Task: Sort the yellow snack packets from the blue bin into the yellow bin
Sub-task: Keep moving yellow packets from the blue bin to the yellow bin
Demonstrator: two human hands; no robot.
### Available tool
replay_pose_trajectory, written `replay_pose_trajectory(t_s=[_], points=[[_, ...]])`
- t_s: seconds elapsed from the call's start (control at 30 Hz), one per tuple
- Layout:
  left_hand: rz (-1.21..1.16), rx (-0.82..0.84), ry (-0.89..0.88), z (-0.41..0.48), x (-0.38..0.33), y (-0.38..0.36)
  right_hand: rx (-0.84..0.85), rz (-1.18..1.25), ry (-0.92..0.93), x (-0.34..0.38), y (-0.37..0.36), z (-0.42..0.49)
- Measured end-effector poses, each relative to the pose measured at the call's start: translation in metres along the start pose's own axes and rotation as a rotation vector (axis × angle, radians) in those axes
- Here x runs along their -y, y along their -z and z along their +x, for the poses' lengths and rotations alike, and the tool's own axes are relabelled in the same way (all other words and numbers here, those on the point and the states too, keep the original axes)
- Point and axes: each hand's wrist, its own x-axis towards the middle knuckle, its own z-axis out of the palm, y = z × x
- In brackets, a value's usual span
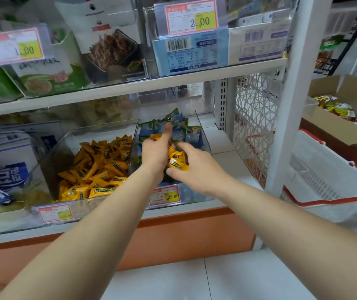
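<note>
Yellow packets (178, 162) clutched in both grips, left hand (154, 151) and right hand (197, 167), probably gathered over the blue bin (197, 197) for the yellow bin (50, 152) at nine o'clock.

Fingers of the left hand (156, 151) out of sight behind its back; upper-left price tag (14, 47) blurred.

Cardboard box (333, 128) of snacks far right; white basket (320, 169) near it; green packs (50, 79) on upper shelf (173, 80).
</note>
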Motion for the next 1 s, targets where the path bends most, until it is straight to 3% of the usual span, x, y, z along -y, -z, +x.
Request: replay_pose_trajectory(t_s=[0.1,0.2,0.37,0.5,0.6,0.73,0.83,0.9,1.0], points=[[-0.117,-0.011,0.08,0.0,-0.005,0.003,-0.072,0.149,-0.036,0.002,-0.009,0.007],[-0.283,0.104,0.102,0.0,-0.013,0.012,-0.132,0.389,-0.078,0.003,-0.013,0.014],[-0.199,0.419,-0.062,-0.007,-0.024,0.048,-0.18,0.651,-0.121,0.012,-0.009,0.021],[-0.222,0.44,-0.114,-0.014,-0.032,0.093,-0.151,0.68,-0.05,0.036,-0.016,0.021],[-0.216,0.383,-0.152,-0.015,-0.035,0.131,-0.112,0.535,0.02,0.06,-0.032,0.032],[-0.202,0.11,-0.185,0.001,-0.024,0.181,-0.032,0.194,0.09,0.095,-0.064,0.07],[0.231,-0.075,-0.286,0.023,-0.012,0.206,0.113,-0.102,0.21,0.115,-0.085,0.09],[0.608,-0.098,-0.334,0.029,-0.01,0.214,0.146,-0.32,0.241,0.117,-0.087,0.093],[0.768,-0.099,-0.397,0.023,-0.016,0.217,0.085,-0.333,0.271,0.106,-0.069,0.073]])
